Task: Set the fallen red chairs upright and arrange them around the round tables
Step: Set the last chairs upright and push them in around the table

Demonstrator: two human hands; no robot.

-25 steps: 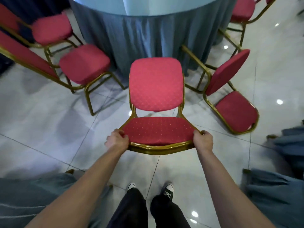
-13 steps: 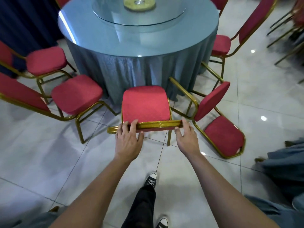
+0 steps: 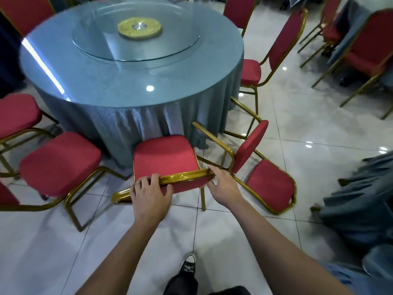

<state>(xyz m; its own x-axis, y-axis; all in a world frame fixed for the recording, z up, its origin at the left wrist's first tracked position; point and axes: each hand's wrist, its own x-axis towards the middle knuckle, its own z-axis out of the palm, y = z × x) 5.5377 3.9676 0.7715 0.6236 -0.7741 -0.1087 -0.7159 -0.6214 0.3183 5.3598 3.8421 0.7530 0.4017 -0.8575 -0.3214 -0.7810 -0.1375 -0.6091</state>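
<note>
Lower centre, below the tabletop (image 3: 95, 81): my left hand (image 3: 148, 188) curls over the chair (image 3: 163, 158) top rail, right hand (image 3: 223, 184) lies straight-fingered against its corner, to steer it in square.

upright chair (image 3: 163, 158) before table (image 3: 106, 88), fallen chair (image 3: 270, 184) (right)

red chair (image 3: 163, 158) stands upright at the round table (image 3: 127, 81), fallen chair (image 3: 270, 182) just beside it.

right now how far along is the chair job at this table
Done: the left chair and the right chair stand upright at the round table. In hand: the left hand grips the top rail of the middle chair, the right hand touches it. Left: the fallen chair lies on its back.
</note>
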